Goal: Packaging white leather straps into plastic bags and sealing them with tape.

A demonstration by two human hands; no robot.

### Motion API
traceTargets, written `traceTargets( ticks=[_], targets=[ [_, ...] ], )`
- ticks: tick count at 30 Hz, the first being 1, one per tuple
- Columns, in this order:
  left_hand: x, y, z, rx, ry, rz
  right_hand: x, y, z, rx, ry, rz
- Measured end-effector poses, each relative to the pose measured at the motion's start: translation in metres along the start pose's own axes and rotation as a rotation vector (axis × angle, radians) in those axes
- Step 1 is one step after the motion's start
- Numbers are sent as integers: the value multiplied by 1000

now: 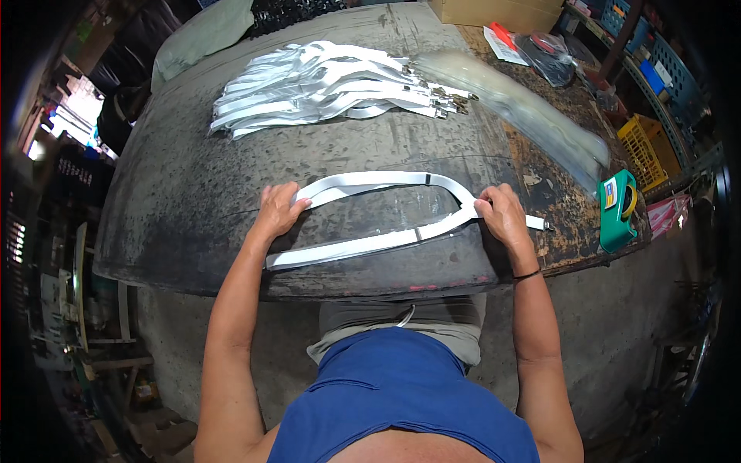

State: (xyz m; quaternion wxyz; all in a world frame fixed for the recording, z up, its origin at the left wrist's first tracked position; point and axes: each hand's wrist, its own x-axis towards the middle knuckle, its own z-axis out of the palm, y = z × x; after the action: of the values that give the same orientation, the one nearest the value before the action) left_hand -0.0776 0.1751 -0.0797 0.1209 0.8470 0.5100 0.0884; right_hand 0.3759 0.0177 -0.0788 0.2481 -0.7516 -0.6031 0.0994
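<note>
A pair of white elastic suspenders [370, 180] lies in a loop near the table's front edge. My left hand [279, 209] pinches the folded left end of the upper strap between thumb and fingers. At the other side, my right hand [501, 213] grips the place where the two straps meet. Past that hand a short strap end with a metal clip [547, 226] sticks out to the right. The lower strap [341, 250] rests on the table in front of me, and each strap carries a dark slider.
Beyond my hands is a pile of white suspenders [312, 87] in clear plastic, metal clips at the right. A stack of long clear plastic bags [521, 107] slants down the right side. A green tape dispenser [617, 214] stands at the right edge of the worn table [185, 173].
</note>
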Motion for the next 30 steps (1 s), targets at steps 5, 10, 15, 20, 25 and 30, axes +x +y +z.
traceTargets(
  ticks=[5,10,15,20,25,30],
  targets=[
    [8,16,-33,-264,-53,10,16,-20,36,-67,172,-111],
    [13,10,-46,-296,-67,-2,43,-31,31,-168,-194,24],
    [19,-1,-61,-38,-172,-51,56,-34,6,-194,-617,30],
    [12,-19,-31,53,-113,20,45,-54,7,-330,-493,33],
    [-3,-27,-28,-149,-64,119,11,-52,7,-250,-84,-83],
    [-15,-46,-23,-119,-22,184,-24,-35,11,-203,301,-193]
  ],
)
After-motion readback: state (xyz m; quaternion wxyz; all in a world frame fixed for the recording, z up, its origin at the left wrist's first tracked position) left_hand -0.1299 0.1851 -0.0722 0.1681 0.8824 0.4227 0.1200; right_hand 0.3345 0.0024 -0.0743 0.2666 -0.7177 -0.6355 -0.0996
